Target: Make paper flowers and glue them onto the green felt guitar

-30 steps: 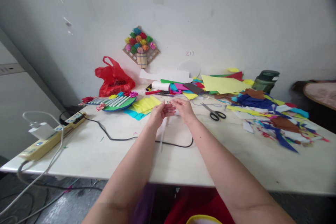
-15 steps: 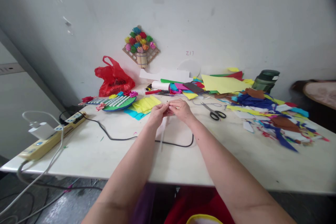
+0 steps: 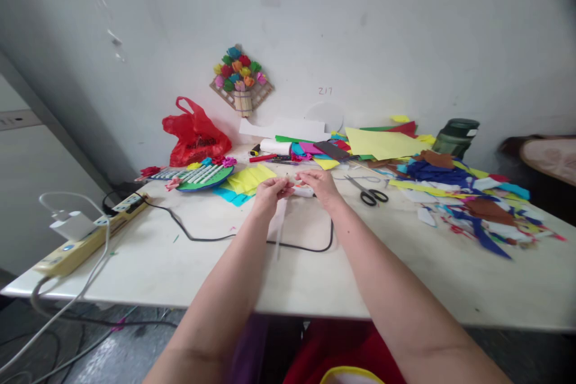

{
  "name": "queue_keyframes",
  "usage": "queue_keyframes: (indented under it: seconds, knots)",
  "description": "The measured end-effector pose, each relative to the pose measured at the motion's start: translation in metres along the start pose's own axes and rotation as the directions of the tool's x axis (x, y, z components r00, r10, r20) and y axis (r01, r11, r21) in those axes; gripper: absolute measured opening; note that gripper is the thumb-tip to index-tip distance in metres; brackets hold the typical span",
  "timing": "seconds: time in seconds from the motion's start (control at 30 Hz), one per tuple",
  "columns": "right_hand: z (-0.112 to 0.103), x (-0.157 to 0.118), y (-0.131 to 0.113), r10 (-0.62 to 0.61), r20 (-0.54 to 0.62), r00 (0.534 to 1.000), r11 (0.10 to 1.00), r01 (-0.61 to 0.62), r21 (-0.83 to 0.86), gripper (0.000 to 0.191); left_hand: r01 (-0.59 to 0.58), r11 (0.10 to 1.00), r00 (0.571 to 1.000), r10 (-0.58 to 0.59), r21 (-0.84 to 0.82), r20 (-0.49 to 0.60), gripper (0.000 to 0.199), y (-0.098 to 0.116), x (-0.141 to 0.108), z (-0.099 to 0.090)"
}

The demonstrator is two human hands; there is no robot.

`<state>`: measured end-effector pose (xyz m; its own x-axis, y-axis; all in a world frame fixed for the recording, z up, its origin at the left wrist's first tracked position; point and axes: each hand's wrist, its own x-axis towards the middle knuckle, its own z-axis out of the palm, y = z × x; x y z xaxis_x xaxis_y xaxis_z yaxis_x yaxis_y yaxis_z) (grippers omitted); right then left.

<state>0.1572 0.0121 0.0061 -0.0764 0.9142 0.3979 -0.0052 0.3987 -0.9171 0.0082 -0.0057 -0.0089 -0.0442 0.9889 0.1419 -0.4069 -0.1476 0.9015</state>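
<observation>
My left hand (image 3: 272,194) is raised over the middle of the table with its fingertips pinched together. From under it hangs a thin, pale, translucent strip (image 3: 281,228), slightly blurred. To its right, my right hand (image 3: 320,186) has bent fingers pointing at the left fingertips, with a small gap between the hands. Whatever sits in the right fingers is hidden or too small to name. Behind and between the hands lies a white object (image 3: 303,191) with a bit of orange, partly covered. A black cord (image 3: 297,246) loops on the table below them.
Black-handled scissors (image 3: 371,196) lie right of my hands. Paper scraps (image 3: 490,216) and a green bottle (image 3: 454,139) are farther right. At left are a green round craft piece (image 3: 202,180), yellow crepe paper (image 3: 251,179), a red bag (image 3: 195,138) and a power strip (image 3: 92,237).
My hands, touching at the fingertips before, have drawn slightly apart, the right one moving right. The white object between them now shows. The pale strip still hangs from the left hand.
</observation>
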Motion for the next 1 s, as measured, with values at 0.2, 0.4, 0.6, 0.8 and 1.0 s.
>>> queue_keyframes:
  seconds: [0.2,0.4,0.6,0.8,1.0]
  knots:
    - [0.004,0.005,0.013,-0.046,0.075,0.996,0.952,0.066,-0.3,0.02,0.008,1.0,0.999,-0.009,0.024,0.044,0.037,-0.001,0.002,-0.002]
    - [0.003,0.005,0.012,-0.054,0.069,0.996,0.909,0.078,-0.409,0.019,0.004,0.995,0.999,-0.009,0.098,0.054,0.042,0.002,-0.001,0.001]
    - [0.006,0.001,0.005,-0.092,0.042,0.995,0.78,0.098,-0.619,0.018,-0.037,0.981,0.999,0.029,0.193,0.043,0.041,0.003,-0.006,0.007]
    - [-0.001,0.003,0.005,-0.186,-0.083,0.979,0.682,0.068,-0.728,0.017,-0.047,0.985,0.999,0.045,0.168,0.012,0.04,0.002,-0.004,0.006]
    - [-0.009,0.007,0.008,-0.029,-0.043,0.999,0.889,0.006,-0.458,0.024,-0.018,0.995,1.0,0.017,0.096,0.011,0.043,0.002,-0.003,0.004]
